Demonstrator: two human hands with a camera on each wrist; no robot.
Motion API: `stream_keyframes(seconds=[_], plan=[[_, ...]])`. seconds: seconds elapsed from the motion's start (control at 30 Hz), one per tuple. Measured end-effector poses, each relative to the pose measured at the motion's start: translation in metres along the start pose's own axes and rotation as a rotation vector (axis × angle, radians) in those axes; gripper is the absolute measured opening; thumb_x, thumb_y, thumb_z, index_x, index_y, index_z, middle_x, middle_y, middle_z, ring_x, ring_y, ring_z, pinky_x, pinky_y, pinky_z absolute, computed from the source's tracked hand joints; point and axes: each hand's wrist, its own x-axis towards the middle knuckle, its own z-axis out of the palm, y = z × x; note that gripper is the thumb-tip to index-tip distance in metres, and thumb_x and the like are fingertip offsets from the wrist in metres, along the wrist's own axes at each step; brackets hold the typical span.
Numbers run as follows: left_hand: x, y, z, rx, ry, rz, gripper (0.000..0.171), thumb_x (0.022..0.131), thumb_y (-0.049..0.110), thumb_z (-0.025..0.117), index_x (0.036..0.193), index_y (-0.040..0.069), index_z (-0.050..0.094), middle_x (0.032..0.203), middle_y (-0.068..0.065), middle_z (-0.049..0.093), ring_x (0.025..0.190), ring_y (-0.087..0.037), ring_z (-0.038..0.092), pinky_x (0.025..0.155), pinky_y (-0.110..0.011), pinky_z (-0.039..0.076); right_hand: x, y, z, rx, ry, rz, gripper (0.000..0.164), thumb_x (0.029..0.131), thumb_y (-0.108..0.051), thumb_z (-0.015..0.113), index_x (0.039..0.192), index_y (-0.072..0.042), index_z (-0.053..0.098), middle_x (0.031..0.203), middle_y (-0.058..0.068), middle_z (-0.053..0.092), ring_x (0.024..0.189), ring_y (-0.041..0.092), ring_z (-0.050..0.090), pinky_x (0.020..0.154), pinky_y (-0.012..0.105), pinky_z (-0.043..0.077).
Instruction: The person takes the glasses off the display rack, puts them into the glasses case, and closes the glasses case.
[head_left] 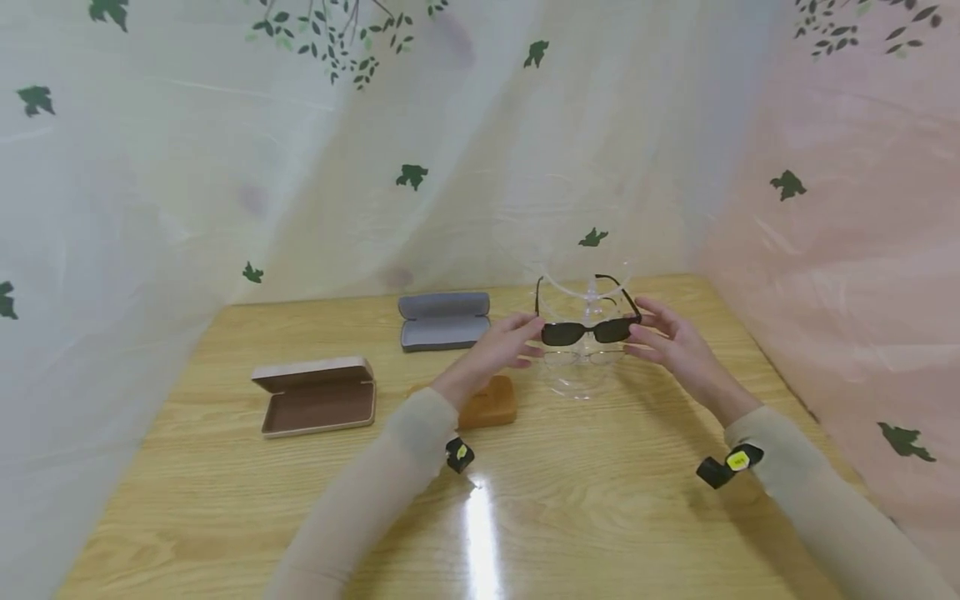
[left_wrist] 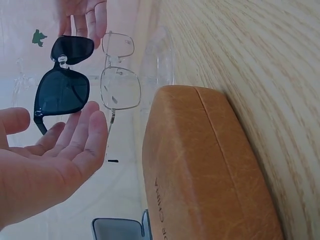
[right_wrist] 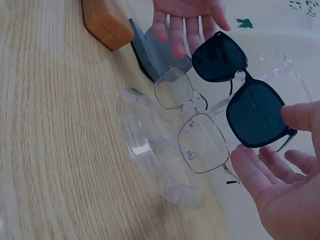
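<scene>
Black sunglasses (head_left: 562, 335) with dark lenses sit on the upper part of a clear plastic display stand (right_wrist: 150, 165), arms pointing away from me. Below them on the stand are thin wire-rimmed eyeglasses (left_wrist: 120, 87). My left hand (head_left: 513, 340) is at the left end of the sunglasses, fingertips right at the lower lens rim, thumb apart from the fingers. At the other end is my right hand (head_left: 675, 337); its thumb overlaps the frame's corner in the right wrist view, with the relaxed fingers below the lens.
An orange-brown glasses case (head_left: 491, 402) lies partly behind my left wrist. Behind it stands an open grey case (head_left: 444, 333), and farther left an open case with brown lining (head_left: 318, 410). Patterned curtains (head_left: 480, 150) border the wooden table (head_left: 585, 500).
</scene>
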Motion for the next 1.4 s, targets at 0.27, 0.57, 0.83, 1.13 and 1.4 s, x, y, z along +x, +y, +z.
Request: stream_keyframes(seconds=[0.27, 0.57, 0.83, 1.13, 1.4], plan=[[0.002, 0.001, 0.002, -0.016, 0.003, 0.008, 0.045, 0.107, 0.035, 0.053, 0.139, 0.004, 0.055, 0.124, -0.010, 0.063, 0.113, -0.031, 0.067, 0.095, -0.042, 0.054, -0.002, -0.001, 0.000, 0.096, -0.046, -0.007, 0.069, 0.105, -0.012, 0.057, 0.158, 0.006, 0.016, 0.137, 0.011, 0.054, 0.105, 0.017, 0.065, 0.094, 0.035, 0.055], [0.001, 0.000, -0.001, -0.032, 0.021, 0.017, 0.042, 0.107, 0.033, 0.054, 0.136, 0.003, 0.057, 0.123, -0.011, 0.065, 0.111, -0.031, 0.067, 0.094, -0.042, 0.055, 0.001, -0.006, 0.000, 0.127, -0.078, -0.005, 0.072, 0.105, -0.011, 0.056, 0.159, 0.005, 0.012, 0.136, 0.006, 0.055, 0.104, 0.018, 0.065, 0.096, 0.037, 0.054], [-0.002, 0.007, -0.001, -0.037, 0.002, 0.030, 0.037, 0.107, 0.033, 0.055, 0.129, 0.005, 0.061, 0.124, -0.008, 0.066, 0.114, -0.033, 0.066, 0.095, -0.043, 0.055, -0.003, -0.008, 0.001, 0.131, -0.088, -0.007, 0.070, 0.105, -0.009, 0.056, 0.159, 0.005, 0.014, 0.129, 0.006, 0.058, 0.103, 0.021, 0.067, 0.096, 0.043, 0.053], [-0.008, 0.018, -0.005, -0.032, -0.006, 0.029, 0.041, 0.106, 0.034, 0.056, 0.133, 0.004, 0.060, 0.122, -0.008, 0.067, 0.111, -0.030, 0.067, 0.091, -0.038, 0.056, -0.007, -0.017, 0.003, 0.137, -0.124, -0.008, 0.068, 0.106, -0.006, 0.053, 0.159, 0.004, 0.012, 0.128, 0.004, 0.063, 0.105, 0.022, 0.070, 0.093, 0.038, 0.055], [-0.018, 0.013, -0.012, -0.048, -0.102, 0.048, 0.038, 0.106, 0.030, 0.057, 0.130, 0.001, 0.060, 0.122, -0.011, 0.066, 0.122, -0.041, 0.059, 0.098, -0.046, 0.053, -0.020, -0.017, 0.001, 0.096, -0.210, -0.001, 0.073, 0.105, 0.000, 0.051, 0.161, -0.001, 0.004, 0.126, 0.006, 0.064, 0.105, 0.027, 0.070, 0.091, 0.040, 0.056]])
